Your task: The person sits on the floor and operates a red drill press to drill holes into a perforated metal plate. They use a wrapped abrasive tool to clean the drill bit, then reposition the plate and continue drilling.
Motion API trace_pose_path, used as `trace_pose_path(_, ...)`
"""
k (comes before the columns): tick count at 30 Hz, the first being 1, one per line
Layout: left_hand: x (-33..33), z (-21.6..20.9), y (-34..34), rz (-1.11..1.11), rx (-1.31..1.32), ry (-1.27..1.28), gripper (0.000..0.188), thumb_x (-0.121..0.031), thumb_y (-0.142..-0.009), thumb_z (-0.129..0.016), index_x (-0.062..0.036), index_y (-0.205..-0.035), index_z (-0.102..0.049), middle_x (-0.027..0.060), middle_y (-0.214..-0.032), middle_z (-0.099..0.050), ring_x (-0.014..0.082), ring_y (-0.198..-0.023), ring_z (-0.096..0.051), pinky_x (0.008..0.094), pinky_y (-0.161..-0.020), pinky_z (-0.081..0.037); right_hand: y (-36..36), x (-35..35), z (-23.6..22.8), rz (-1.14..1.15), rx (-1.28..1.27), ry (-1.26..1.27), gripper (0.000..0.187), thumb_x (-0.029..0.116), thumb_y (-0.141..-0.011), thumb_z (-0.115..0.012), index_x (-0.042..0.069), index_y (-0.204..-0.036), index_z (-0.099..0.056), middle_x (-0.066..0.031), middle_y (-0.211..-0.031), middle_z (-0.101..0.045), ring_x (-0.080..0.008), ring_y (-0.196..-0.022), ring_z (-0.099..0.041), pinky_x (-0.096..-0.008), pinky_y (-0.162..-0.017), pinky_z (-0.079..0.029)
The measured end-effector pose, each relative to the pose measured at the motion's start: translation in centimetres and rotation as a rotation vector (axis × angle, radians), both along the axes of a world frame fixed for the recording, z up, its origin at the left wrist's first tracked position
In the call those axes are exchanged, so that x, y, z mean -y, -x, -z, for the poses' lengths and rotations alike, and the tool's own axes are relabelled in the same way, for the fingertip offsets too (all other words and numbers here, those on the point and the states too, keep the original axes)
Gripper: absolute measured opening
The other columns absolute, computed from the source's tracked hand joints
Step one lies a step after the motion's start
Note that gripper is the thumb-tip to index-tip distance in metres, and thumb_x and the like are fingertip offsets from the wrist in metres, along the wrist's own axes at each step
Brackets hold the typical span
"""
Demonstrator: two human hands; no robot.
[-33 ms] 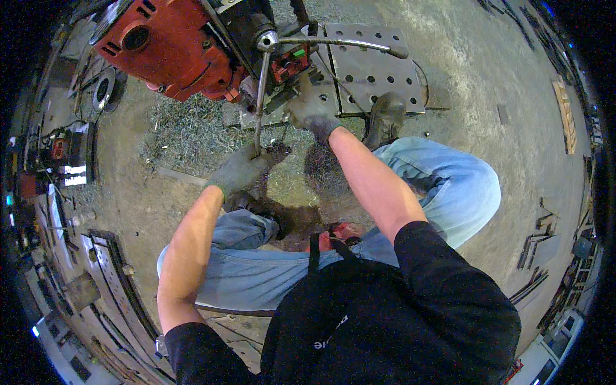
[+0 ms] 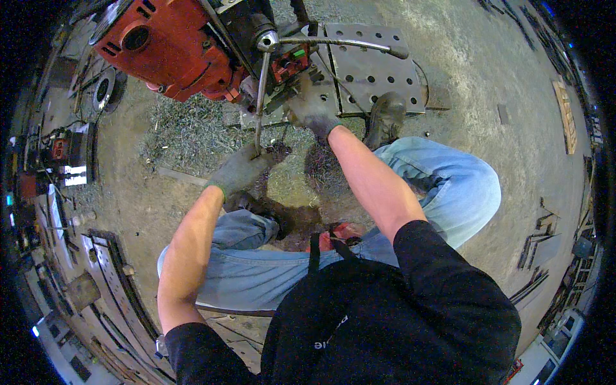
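The left hand (image 2: 240,168), in a grey glove, is closed round the lower end of a thin metal lever (image 2: 260,96). The lever runs up from the glove to a round hub on the red drill (image 2: 173,45), w/ a second, longer handle (image 2: 346,43) bent off to the right from the same hub. The grip is a full fist, holding the lever near its tip.

The right hand (image 2: 311,112), also gloved, is pressed down at the foot of the drill, just beside the front edge of the plate (image 2: 378,74). What is under the palm is hidden by the glove, so whether anything is clasped can't be told (fingers look curled, no more than that).

The plate is grey steel w/ rows of round holes, laid flat on the ground; the drill is seated at its left edge. A boot (image 2: 385,119) is planted on the plate's near edge, w/ the jeans-clad leg folded behind it.

Left of the hands, a heap of pale metal swarf (image 2: 186,131) is spread over the dirt floor. Darker chips are scattered directly below the left hand, between the knees.

At the far left edge a small red machine (image 2: 58,149) is seen among clutter, well apart from the work. Curved steel strips (image 2: 109,269) are stacked at lower left, beside the left forearm. A black apron is worn over a black shirt.
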State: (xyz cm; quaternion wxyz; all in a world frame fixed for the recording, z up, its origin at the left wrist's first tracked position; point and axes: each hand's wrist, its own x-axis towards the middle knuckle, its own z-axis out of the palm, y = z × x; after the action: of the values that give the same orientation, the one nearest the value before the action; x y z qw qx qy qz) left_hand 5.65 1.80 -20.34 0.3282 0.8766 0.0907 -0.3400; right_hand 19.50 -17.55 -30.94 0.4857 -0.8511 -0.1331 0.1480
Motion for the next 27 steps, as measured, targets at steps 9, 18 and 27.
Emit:
trace_pose_path(9, 0.5, -1.9, -0.5, 0.055, -0.039, -0.013, 0.057, -0.055, -0.094, -0.054, -0.0077, -0.125, -0.063, 0.0225, -0.123, -0.066, 0.0398, -0.116, -0.062, 0.0464, -0.1, -0.047, 0.6, -4.6, -3.5, 0.412, 0.303, 0.017, 0.054, 0.019, -0.086, -0.057, 0.001, -0.131, -0.036, -0.0182, -0.101, -0.063, -0.0294, -0.082, -0.066, -0.0401, -0.069, -0.055)
trace_pose_path(18, 1.0, -2.4, -0.3, 0.028, -0.006, 0.055, 0.062, -0.054, -0.094, -0.056, -0.0031, -0.129, -0.061, 0.0222, -0.127, -0.065, 0.0393, -0.118, -0.061, 0.0453, -0.103, -0.046, -1.4, -1.4, -3.2, 0.169, -0.352, -0.407, 0.045, 0.015, -0.088, -0.054, 0.01, -0.131, -0.042, -0.0146, -0.105, -0.063, -0.0242, -0.094, -0.065, -0.0382, -0.072, -0.055)
trace_pose_path(27, -0.6, 1.4, -0.1, 0.033, 0.022, 0.056, 0.062, -0.054, -0.095, -0.052, -0.0047, -0.131, -0.06, 0.0252, -0.123, -0.065, 0.0402, -0.117, -0.061, 0.0468, -0.1, -0.046, -0.7, 5.0, -13.4, 0.407, 0.573, -0.16, 0.061, 0.054, -0.096, -0.054, 0.009, -0.137, -0.056, -0.0201, -0.128, -0.064, -0.0354, -0.118, -0.061, -0.0443, -0.102, -0.046)
